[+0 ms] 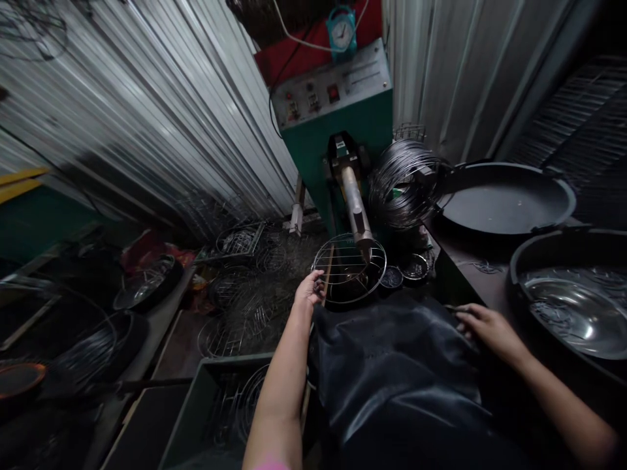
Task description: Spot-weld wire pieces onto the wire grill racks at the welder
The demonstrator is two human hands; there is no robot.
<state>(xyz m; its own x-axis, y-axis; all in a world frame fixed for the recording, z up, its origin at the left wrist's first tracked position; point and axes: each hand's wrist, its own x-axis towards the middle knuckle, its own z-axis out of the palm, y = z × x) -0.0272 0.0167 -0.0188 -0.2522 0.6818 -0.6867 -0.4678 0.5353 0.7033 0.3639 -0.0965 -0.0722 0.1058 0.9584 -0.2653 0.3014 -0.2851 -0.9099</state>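
Ok so from where I stood, the left hand (311,287) had the near-left rim of a round wire rack (343,266) pinched btwn thumb and fingers, a pretty narrow grip. The rack was out in front of the person, roughly flat, w/ its far-right part right by the electrode tip (365,251) of what looked like a spot welder (343,114). Couldn't tell if tip and wire were actually touching, tbh.

Right hand (477,320) was off at the other side of the dark apron (396,352), fingers curled in, maybe around smth thin. Too dim to say if it held anything, so idk on that grip.

Imo the step in hand was lining the rack up at the tip. Next move prob called for a steady left pinch, the rack level, and a wire crossing set square to the tip, w/ fingers well clear. Main risk afaict: a one-sided hold could let the far rim dip or swivel.

FYI a wire coil (399,186) sat just right of the electrode, two small dishes (390,277) of metal bits were just beside the rack, and a big black pan (504,199) was further right.
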